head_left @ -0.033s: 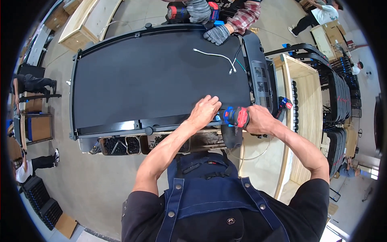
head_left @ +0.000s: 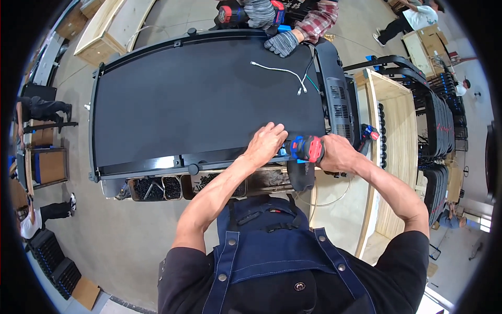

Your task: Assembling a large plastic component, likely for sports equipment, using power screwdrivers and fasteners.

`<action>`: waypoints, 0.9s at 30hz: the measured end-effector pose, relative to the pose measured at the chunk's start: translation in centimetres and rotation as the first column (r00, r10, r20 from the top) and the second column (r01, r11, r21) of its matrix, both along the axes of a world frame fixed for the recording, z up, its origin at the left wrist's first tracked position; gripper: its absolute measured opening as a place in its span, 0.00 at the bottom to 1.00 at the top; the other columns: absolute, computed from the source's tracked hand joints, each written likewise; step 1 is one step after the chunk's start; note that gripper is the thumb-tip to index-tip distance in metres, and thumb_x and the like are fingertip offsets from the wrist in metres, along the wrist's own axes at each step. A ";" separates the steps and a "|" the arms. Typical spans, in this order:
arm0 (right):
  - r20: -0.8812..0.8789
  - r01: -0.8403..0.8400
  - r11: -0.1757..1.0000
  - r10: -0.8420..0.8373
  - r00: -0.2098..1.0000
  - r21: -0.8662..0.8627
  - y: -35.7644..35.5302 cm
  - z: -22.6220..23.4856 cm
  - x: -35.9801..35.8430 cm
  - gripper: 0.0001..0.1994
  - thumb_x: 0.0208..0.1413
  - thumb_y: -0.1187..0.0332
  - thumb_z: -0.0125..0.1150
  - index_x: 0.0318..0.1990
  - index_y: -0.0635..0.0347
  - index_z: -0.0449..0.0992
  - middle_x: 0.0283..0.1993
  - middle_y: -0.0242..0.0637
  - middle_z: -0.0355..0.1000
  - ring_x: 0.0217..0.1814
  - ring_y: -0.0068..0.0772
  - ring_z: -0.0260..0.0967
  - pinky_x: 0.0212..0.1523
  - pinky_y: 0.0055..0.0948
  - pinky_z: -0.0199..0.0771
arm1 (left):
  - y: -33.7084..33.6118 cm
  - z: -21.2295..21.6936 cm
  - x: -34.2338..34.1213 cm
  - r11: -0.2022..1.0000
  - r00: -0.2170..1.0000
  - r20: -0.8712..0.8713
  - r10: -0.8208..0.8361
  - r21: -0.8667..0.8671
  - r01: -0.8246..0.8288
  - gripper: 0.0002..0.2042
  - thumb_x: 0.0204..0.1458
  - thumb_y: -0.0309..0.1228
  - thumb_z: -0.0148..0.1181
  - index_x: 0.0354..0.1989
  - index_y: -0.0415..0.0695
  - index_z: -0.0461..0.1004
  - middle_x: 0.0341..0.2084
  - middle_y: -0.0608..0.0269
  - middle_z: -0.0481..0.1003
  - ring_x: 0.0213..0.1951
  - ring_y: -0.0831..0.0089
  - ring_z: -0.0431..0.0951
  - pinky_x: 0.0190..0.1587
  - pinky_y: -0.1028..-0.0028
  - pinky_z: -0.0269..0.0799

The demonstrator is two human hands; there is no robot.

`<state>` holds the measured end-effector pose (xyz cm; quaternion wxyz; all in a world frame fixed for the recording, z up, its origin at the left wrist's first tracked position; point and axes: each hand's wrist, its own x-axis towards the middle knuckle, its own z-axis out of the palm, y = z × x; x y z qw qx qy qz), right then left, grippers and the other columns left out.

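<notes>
Right hand (head_left: 339, 153) grips red-and-blue cordless power driver (head_left: 307, 148), its axis pointing left. Left hand (head_left: 265, 143), fingers curled, steadies its tip at the black treadmill deck's (head_left: 198, 94) near edge.

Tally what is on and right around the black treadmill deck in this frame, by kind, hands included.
Wearer's bare hands: 2, left hand and right hand
Power drivers: 2, red and blue driver in the right hand, second driver at the far end
Gloved hand of a co-worker: 1
White cable on the treadmill deck: 1
Total: 6
</notes>
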<state>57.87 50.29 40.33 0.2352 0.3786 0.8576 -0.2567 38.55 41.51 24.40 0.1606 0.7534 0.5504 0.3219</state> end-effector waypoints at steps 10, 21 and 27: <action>0.134 -0.016 1.000 0.012 0.991 0.026 -0.5 0.5 -2.7 0.12 0.40 0.71 0.63 0.35 0.66 0.80 0.32 0.58 0.77 0.41 0.61 0.77 0.46 0.49 0.77 | -1.4 0.8 -0.6 0.999 0.998 0.039 0.042 0.028 -0.043 0.06 0.46 0.21 0.61 0.31 0.40 0.70 0.33 0.58 0.67 0.39 0.58 0.70 0.41 0.62 0.72; 0.005 -0.099 0.994 0.099 0.995 0.038 0.7 -0.3 -1.2 0.17 0.41 0.65 0.72 0.38 0.64 0.79 0.35 0.54 0.78 0.43 0.59 0.77 0.47 0.46 0.78 | -20.4 -21.5 2.7 0.610 0.904 -0.308 0.297 -0.667 -0.428 0.17 0.50 0.29 0.62 0.48 0.44 0.70 0.49 0.46 0.70 0.48 0.47 0.76 0.47 0.54 0.77; -0.203 -0.035 0.999 0.042 0.978 0.041 -1.4 -1.0 2.2 0.17 0.41 0.68 0.72 0.40 0.64 0.76 0.32 0.56 0.76 0.40 0.63 0.74 0.43 0.49 0.73 | -20.5 -24.2 2.4 0.506 0.859 -0.485 0.165 -0.706 -0.496 0.12 0.58 0.31 0.54 0.46 0.46 0.81 0.47 0.46 0.78 0.48 0.49 0.80 0.45 0.59 0.80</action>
